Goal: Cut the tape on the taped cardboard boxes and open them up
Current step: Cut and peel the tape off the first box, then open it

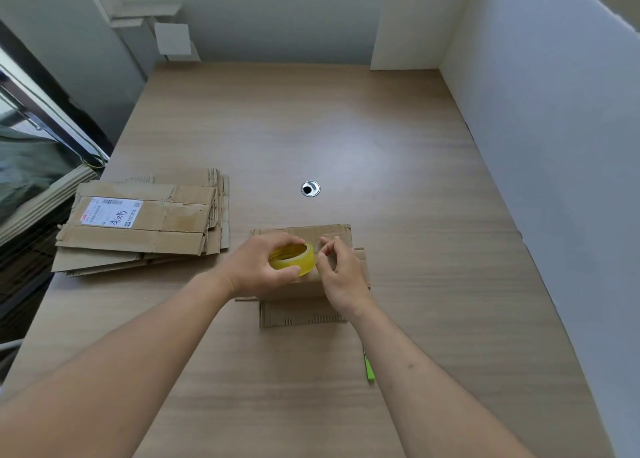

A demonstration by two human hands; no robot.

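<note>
A small cardboard box [304, 308] lies on the wooden table [415, 215] in front of me, its flaps spread flat. Above it my left hand [259, 267] grips a yellow roll of tape [294, 260] by its rim. My right hand [337, 270] is at the roll's right side, thumb and forefinger pinched together at the tape's edge. A green cutter [369, 371] lies on the table near my right forearm, partly hidden by it.
A stack of flattened cardboard boxes [145, 225], the top one with a shipping label, lies at the left. A round metal cable hole [310, 188] sits in the table's middle. White walls bound the back and right.
</note>
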